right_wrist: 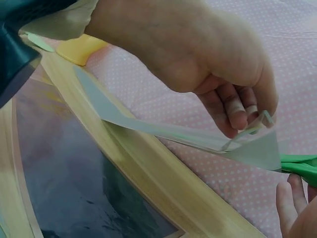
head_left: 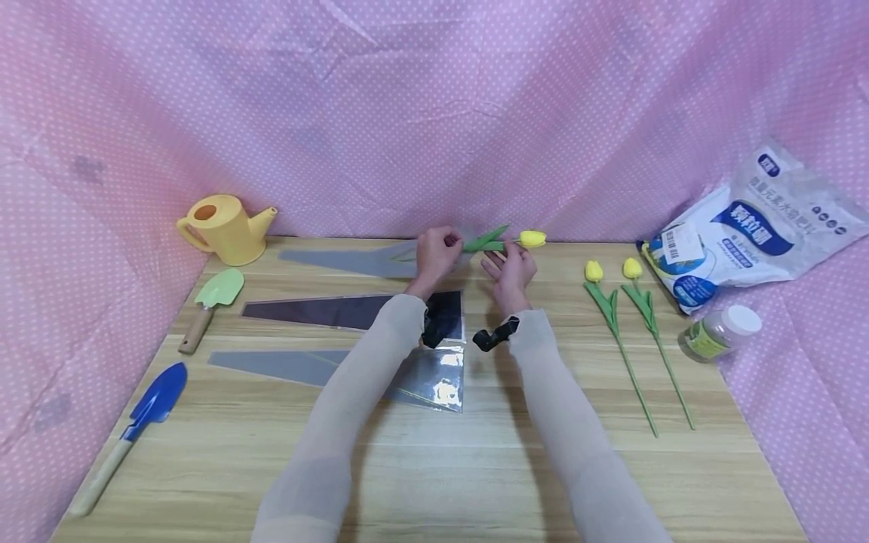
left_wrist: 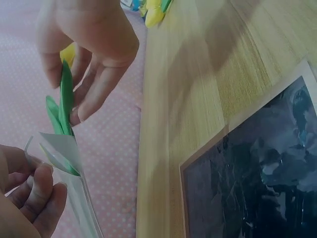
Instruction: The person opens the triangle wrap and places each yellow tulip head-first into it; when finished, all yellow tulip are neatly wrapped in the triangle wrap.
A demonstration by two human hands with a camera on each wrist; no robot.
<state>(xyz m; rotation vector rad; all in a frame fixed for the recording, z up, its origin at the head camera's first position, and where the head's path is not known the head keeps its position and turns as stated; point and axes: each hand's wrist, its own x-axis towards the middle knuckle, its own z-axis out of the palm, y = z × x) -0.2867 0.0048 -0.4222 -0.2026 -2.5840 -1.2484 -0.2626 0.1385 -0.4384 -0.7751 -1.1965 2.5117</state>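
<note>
At the far edge of the table my left hand (head_left: pixel 437 249) pinches the open mouth of a clear plastic cone sleeve (head_left: pixel 353 262) that lies pointing left. My right hand (head_left: pixel 508 268) holds a yellow tulip (head_left: pixel 532 238) by its stem, with the green leaves (head_left: pixel 485 240) at the sleeve mouth. The left wrist view shows my left hand's fingers (left_wrist: pixel 34 193) on the sleeve's lip (left_wrist: pixel 62 146) and the leaves (left_wrist: pixel 64 101) entering it under my right hand (left_wrist: pixel 91 44). In the right wrist view the left hand (right_wrist: pixel 198 54) lifts the sleeve edge (right_wrist: pixel 247 139) beside a leaf tip (right_wrist: pixel 302 166).
Two more yellow tulips (head_left: pixel 614 324) (head_left: pixel 655 328) lie at the right, by a fertiliser bag (head_left: pixel 740 234) and a small jar (head_left: pixel 720 332). A dark sleeve (head_left: pixel 339 311) and a clear sleeve (head_left: pixel 380 373) lie mid-table. At the left are a yellow watering can (head_left: pixel 224 226), a green trowel (head_left: pixel 213 298) and a blue trowel (head_left: pixel 136 422).
</note>
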